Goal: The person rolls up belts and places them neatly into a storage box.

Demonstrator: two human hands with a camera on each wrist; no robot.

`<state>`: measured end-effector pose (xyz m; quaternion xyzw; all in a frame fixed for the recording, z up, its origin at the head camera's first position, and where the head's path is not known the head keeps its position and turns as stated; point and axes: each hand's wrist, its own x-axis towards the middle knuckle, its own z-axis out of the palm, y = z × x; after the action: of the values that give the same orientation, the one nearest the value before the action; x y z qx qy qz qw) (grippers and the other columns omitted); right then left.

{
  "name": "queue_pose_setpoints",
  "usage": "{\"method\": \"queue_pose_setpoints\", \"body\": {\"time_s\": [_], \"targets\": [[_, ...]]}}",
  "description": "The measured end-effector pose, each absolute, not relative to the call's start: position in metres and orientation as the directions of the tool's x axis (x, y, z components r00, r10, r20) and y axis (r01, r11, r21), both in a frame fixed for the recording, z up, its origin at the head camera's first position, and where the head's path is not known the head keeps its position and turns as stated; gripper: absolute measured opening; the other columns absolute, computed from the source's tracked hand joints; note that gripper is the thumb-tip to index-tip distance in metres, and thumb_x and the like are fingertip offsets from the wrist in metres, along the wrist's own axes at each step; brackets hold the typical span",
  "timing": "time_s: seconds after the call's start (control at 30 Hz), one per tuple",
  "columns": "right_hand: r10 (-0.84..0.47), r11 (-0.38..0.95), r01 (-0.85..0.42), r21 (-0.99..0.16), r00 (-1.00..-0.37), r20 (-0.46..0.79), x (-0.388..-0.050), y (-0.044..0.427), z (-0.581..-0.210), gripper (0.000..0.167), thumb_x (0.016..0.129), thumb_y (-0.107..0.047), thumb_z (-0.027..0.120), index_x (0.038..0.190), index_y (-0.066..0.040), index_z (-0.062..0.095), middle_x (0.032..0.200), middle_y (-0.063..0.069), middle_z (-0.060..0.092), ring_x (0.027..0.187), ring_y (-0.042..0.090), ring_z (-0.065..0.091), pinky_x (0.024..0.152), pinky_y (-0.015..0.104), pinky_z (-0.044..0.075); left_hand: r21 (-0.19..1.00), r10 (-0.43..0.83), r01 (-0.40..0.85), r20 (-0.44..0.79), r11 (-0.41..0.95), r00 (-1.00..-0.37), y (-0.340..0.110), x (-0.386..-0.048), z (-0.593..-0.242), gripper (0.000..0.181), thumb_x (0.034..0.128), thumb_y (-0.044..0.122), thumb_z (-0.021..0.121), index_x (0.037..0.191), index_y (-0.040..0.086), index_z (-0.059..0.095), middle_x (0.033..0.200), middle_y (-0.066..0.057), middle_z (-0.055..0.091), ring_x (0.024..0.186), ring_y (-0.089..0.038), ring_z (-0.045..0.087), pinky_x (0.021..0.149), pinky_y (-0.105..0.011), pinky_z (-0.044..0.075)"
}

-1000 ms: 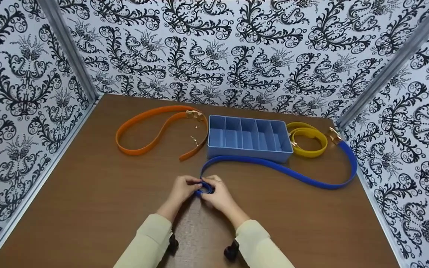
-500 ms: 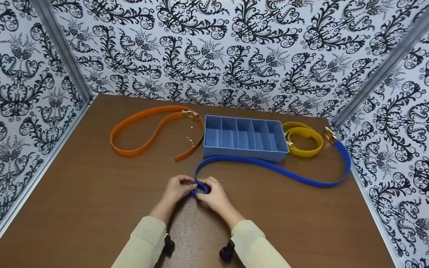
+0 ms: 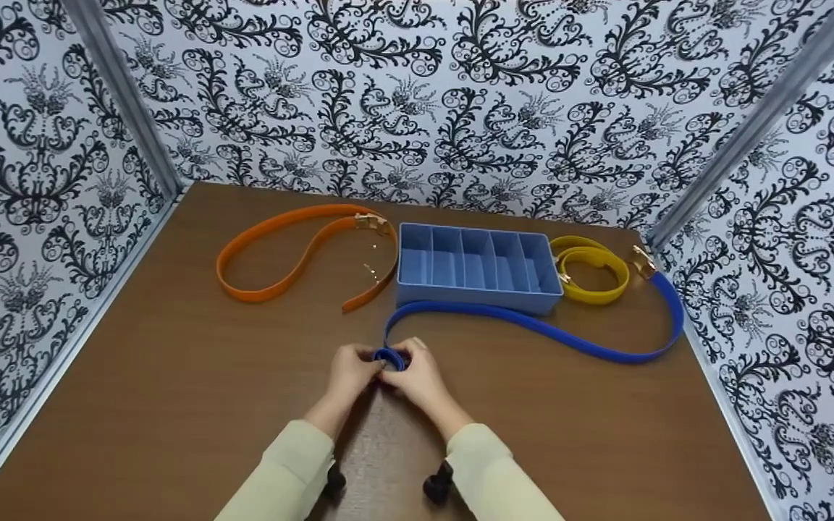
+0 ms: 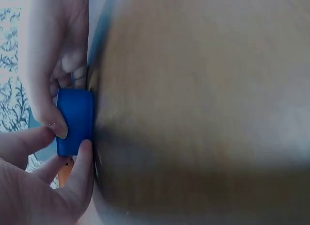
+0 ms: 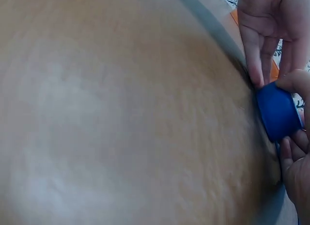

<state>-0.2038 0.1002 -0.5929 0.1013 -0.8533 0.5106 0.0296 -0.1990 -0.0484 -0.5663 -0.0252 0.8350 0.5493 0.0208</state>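
A blue belt lies in a long curve over the table, its near end wound into a small coil between both hands. My left hand holds the coil's left side, the thumb at its near edge. On the right, my right hand curls its fingers and thumb round the coil. The left wrist view shows the coil's smooth outer band with fingertips from both hands on it. Fingers also touch the blue coil from above and below in the right wrist view. The gold buckle sits at the far right.
A blue tray with several compartments stands behind the blue belt, close to its curve. Left of it lies an orange belt in an open loop. A yellow belt, coiled, rests at the tray's right. Patterned walls enclose the brown table.
The head view has shifted slightly. My left hand has altered its hold, its thumb now at the coil's near edge, and the coil has turned a little. The tray and other belts stay put.
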Motion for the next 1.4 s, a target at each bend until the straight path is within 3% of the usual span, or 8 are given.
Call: {"method": "queue_pose_setpoints", "body": {"time_s": [0.17,0.3,0.5,0.57,0.83,1.03,1.2,1.4], "targets": [[-0.215,0.461,-0.227,-0.858,-0.966,0.14,-0.207,0.11,-0.589,0.046,0.071,-0.021,0.087,0.105,-0.002,0.064,0.12,0.012,0.057,0.101,0.023,0.057,0.087,0.034,0.047,0.922,0.052,-0.052,-0.078,0.385,-0.996,-0.048,-0.205,-0.565,0.018,0.0797,-0.011,0.066,0.097,-0.01,0.072,0.084,-0.018,0.07,0.048,-0.011,0.051,0.046,-0.023,0.044],[-0.259,0.4,-0.216,-0.891,-0.959,0.116,-0.205,0.118,-0.578,0.031,0.081,-0.015,0.079,0.101,0.004,0.063,0.141,0.02,0.047,0.102,0.028,0.059,0.088,0.039,0.049,0.92,0.14,-0.036,-0.097,0.391,-0.985,-0.052,-0.21,-0.565,0.02,0.0852,-0.011,0.063,0.103,-0.009,0.071,0.092,-0.02,0.07,0.046,-0.01,0.048,0.045,-0.022,0.041],[-0.309,0.304,-0.25,-0.919,-0.939,0.153,-0.193,0.124,-0.541,0.015,0.082,0.011,0.067,0.091,0.019,0.058,0.134,0.036,0.047,0.106,0.051,0.056,0.09,0.059,0.045,0.9,0.28,0.043,-0.089,0.434,-0.956,-0.055,-0.218,-0.562,0.025,0.0877,-0.01,0.061,0.111,-0.008,0.069,0.102,-0.021,0.069,0.04,-0.007,0.04,0.042,-0.021,0.038],[-0.303,0.298,-0.244,-0.923,-0.941,0.151,-0.194,0.125,-0.544,0.015,0.081,0.012,0.065,0.092,0.019,0.058,0.13,0.037,0.05,0.109,0.05,0.055,0.092,0.058,0.044,0.906,0.301,0.06,-0.076,0.419,-0.951,-0.055,-0.221,-0.563,0.024,0.0867,-0.01,0.063,0.11,-0.008,0.07,0.101,-0.02,0.069,0.042,-0.007,0.043,0.043,-0.021,0.039],[-0.288,0.296,-0.201,-0.934,-0.951,0.113,-0.21,0.128,-0.582,0.043,0.077,0.012,0.056,0.119,0.005,0.054,0.123,0.022,0.06,0.115,0.034,0.056,0.097,0.045,0.045,0.927,0.272,0.058,-0.049,0.371,-0.961,-0.047,-0.228,-0.564,0.017,0.0781,-0.009,0.073,0.094,-0.009,0.069,0.085,-0.016,0.07,0.064,-0.013,0.06,0.053,-0.024,0.05],[-0.371,0.361,-0.231,-0.904,-0.924,0.088,-0.21,0.135,-0.582,0.058,0.075,0.0,0.068,0.132,0.001,0.056,0.129,0.013,0.057,0.119,0.028,0.052,0.101,0.039,0.041,0.926,0.214,0.031,-0.055,0.376,-0.975,-0.046,-0.233,-0.56,0.028,0.0707,-0.008,0.08,0.086,-0.003,0.058,0.075,-0.008,0.062,0.063,-0.014,0.056,0.052,-0.025,0.049],[-0.45,0.436,-0.279,-0.855,-0.891,0.061,-0.209,0.137,-0.579,0.082,0.069,-0.002,0.076,0.145,0.001,0.043,0.134,0.011,0.048,0.121,0.025,0.047,0.102,0.037,0.037,0.921,0.214,0.048,-0.039,0.386,-0.976,-0.046,-0.238,-0.56,0.03,0.068,-0.009,0.082,0.085,-0.002,0.059,0.073,-0.008,0.063,0.063,-0.013,0.056,0.054,-0.024,0.048],[-0.429,0.429,-0.273,-0.861,-0.901,0.072,-0.208,0.13,-0.584,0.082,0.066,0.0,0.078,0.141,0.002,0.047,0.118,0.007,0.044,0.11,0.024,0.046,0.097,0.035,0.038,0.926,0.231,0.096,0.009,0.365,-0.973,-0.041,-0.242,-0.562,0.036,0.0662,-0.014,0.081,0.093,-0.005,0.058,0.076,-0.014,0.063,0.068,-0.015,0.057,0.063,-0.026,0.049]]}}
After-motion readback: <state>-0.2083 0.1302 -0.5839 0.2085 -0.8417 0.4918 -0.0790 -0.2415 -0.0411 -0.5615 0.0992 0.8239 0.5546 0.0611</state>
